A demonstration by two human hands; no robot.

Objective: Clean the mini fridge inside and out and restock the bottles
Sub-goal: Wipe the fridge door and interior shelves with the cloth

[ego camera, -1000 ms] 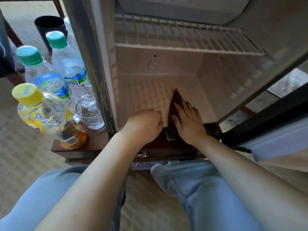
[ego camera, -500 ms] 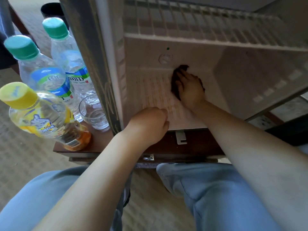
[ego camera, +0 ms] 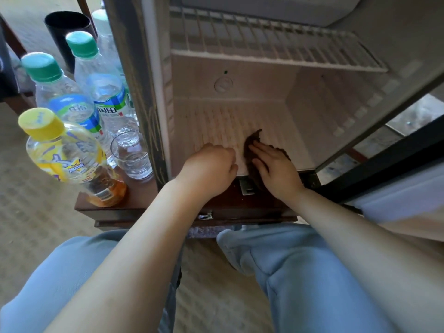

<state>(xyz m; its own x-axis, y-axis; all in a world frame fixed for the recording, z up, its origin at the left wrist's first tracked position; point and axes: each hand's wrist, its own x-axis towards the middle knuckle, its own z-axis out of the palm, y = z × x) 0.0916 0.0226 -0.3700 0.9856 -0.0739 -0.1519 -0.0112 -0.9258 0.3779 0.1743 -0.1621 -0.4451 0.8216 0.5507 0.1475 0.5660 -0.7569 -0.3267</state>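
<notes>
R grip (ego camera: pixel 274 169), laid flat, presses brown cloth (ego camera: pixel 253 143) on mini fridge floor (ego camera: pixel 216 126); cloth's long axis runs front-back, tip beyond the grip. L grip (ego camera: pixel 211 169) clenched, empty, just left. Further left, water bottle (ego camera: pixel 108 99) label: 润田.

Right hand (ego camera: pixel 276 168) dragged cloth (ego camera: pixel 252 145) from fridge rear to front edge

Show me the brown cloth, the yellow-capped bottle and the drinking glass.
brown cloth (ego camera: pixel 252 140): head view, on its far corner.
yellow-capped bottle (ego camera: pixel 72 162): head view, on its yellow label.
drinking glass (ego camera: pixel 132 156): head view, on its clear side wall.
</notes>
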